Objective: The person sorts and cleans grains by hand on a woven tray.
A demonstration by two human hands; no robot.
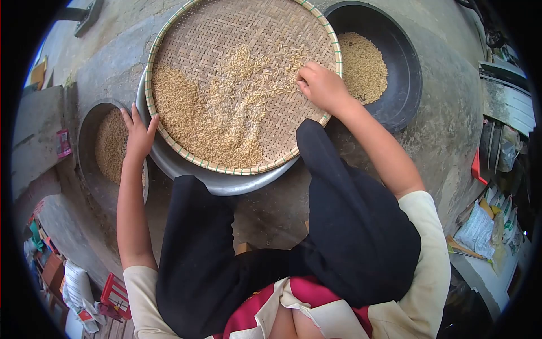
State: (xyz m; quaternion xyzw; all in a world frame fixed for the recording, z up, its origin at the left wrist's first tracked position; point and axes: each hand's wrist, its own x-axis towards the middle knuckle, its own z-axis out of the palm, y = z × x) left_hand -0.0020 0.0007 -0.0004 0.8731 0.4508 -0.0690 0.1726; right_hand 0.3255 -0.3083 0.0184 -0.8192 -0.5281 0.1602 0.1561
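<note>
A round woven bamboo tray point(282, 121) rests on a wide silver metal basin point(226, 185). Unhusked grain point(186, 113) lies in a thick layer on the tray's left and lower side, thinner toward the middle. My left hand point(139, 133) is at the tray's left rim, fingers apart, with nothing in it. Over the right part of the tray, my right hand point(322, 87) has its fingers curled together near scattered grains; whether it holds any grain is too small to tell.
A black basin point(403, 73) with grain stands at the right, partly under the tray. At the left is a grey basin point(87, 133) with more grain. A red plastic crate point(116, 296) and bags sit lower left; plastic bags point(477, 231) lie at the right edge.
</note>
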